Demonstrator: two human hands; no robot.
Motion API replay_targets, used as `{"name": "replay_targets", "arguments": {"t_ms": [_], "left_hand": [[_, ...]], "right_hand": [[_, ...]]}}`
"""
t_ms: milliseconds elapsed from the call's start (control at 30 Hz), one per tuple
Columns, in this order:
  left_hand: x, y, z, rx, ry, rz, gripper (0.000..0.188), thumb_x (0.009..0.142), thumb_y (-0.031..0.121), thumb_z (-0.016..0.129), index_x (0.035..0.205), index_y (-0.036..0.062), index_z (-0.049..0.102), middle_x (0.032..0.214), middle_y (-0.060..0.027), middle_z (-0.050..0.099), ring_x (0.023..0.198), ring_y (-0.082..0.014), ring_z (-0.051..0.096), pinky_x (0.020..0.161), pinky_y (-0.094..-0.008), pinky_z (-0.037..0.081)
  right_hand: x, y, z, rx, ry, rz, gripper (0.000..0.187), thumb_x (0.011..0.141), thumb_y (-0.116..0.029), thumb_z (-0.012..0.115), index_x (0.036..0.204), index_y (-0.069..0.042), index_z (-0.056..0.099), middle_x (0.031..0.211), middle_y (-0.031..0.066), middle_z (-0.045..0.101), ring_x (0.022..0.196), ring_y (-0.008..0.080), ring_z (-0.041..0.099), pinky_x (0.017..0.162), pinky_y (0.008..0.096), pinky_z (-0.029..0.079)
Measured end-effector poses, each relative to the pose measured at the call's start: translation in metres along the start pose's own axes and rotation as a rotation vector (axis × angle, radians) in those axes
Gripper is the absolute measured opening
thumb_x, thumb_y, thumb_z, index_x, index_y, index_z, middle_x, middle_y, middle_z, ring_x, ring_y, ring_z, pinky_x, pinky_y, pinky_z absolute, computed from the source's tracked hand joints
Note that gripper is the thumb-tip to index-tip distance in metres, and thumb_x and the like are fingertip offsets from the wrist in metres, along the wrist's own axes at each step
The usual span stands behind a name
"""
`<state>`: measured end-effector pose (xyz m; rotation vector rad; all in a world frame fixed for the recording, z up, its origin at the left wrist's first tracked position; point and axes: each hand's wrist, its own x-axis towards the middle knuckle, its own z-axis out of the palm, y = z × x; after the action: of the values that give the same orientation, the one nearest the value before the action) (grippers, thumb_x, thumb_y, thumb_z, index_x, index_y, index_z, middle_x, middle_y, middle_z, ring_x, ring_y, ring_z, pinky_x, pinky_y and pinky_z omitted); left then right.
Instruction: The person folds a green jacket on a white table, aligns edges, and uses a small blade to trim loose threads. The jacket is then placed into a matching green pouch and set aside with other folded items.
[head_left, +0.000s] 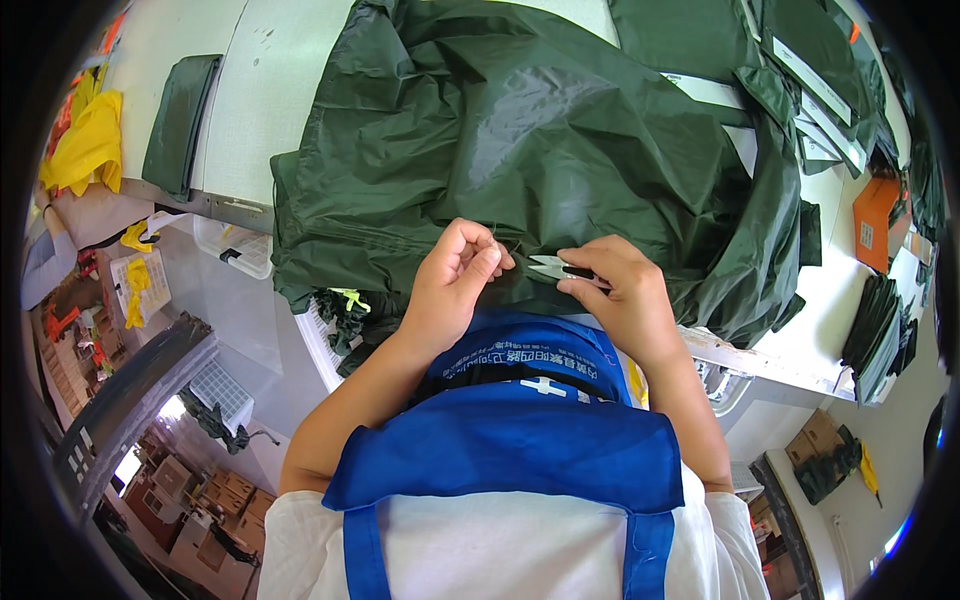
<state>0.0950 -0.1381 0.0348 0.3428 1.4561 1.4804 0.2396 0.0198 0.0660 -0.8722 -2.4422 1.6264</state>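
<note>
A large dark green garment [400,150] of thin, shiny fabric lies rumpled over the table, its near edge hanging toward my blue apron [500,455]. My left hand [462,275] is closed in a pinch at that near edge. Thin thread-like strands show by its fingertips, but what they grip is too small to make out. Just to the right, my right hand [622,290] holds a pair of thread snips [550,268]. The blades point left toward the pinched fingers, stand slightly apart, and lie over the green fabric.
A folded dark green piece [182,125] and yellow fabric [88,140] lie on the table's left. More green pieces [680,35] with white strips are at the back right. An orange box [877,222] stands at the right edge. Another person's sleeve [52,265] shows far left.
</note>
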Motion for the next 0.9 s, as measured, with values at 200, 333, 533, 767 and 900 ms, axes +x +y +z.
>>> {"name": "replay_targets", "arguments": {"t_ms": [200,333,533,767,900], "left_hand": [[-0.004,0.007,0.004,0.045,-0.004,0.033,0.006,0.097,0.012,0.051,0.097,0.006,0.048,0.092,-0.0064,0.06,0.084,-0.0106,0.055,0.08,-0.026,0.045],[-0.005,0.013,0.001,0.09,0.027,0.042,0.005,0.097,0.011,0.05,0.097,0.0055,0.049,0.091,-0.0065,0.061,0.083,-0.0109,0.056,0.08,-0.0263,0.046],[-0.018,0.048,-0.138,0.088,0.352,0.302,0.011,0.095,0.015,0.056,0.101,0.0071,0.05,0.086,-0.0053,0.057,0.082,-0.0138,0.056,0.076,-0.029,0.047],[-0.157,-0.017,-0.47,0.654,1.074,-0.234,0.024,0.089,0.02,0.063,0.107,0.0058,0.056,0.097,-0.0037,0.061,0.089,-0.0123,0.058,0.08,-0.0272,0.045],[-0.134,-0.029,-0.43,0.913,1.023,-0.305,0.044,0.086,0.022,0.066,0.124,0.0023,0.054,0.121,-0.0122,0.058,0.111,-0.0217,0.055,0.095,-0.0337,0.042]], "right_hand": [[0.005,-0.002,0.002,-0.095,-0.068,-0.149,0.022,0.074,-0.008,0.074,0.095,-0.002,0.068,0.089,0.0123,0.064,0.075,0.0267,0.063,0.064,0.0338,0.051],[0.004,-0.007,-0.004,-0.019,-0.044,-0.088,0.025,0.073,-0.007,0.076,0.096,-0.002,0.069,0.088,0.0109,0.064,0.074,0.0234,0.062,0.061,0.032,0.049],[-0.002,0.04,-0.125,0.19,0.755,0.128,0.023,0.088,-0.019,0.065,0.105,-0.005,0.068,0.077,-0.004,0.055,0.063,0.0021,0.043,0.055,0.0164,0.034],[-0.039,0.284,-0.321,-0.021,0.924,0.61,0.043,0.086,-0.032,0.069,0.115,-0.001,0.064,0.085,0.0013,0.063,0.065,0.0086,0.048,0.058,0.023,0.036],[-0.038,0.291,-0.315,-0.654,0.99,0.89,0.072,0.09,-0.05,0.056,0.138,0.001,0.041,0.133,0.0249,0.048,0.121,0.0373,0.048,0.101,0.0425,0.038]]}}
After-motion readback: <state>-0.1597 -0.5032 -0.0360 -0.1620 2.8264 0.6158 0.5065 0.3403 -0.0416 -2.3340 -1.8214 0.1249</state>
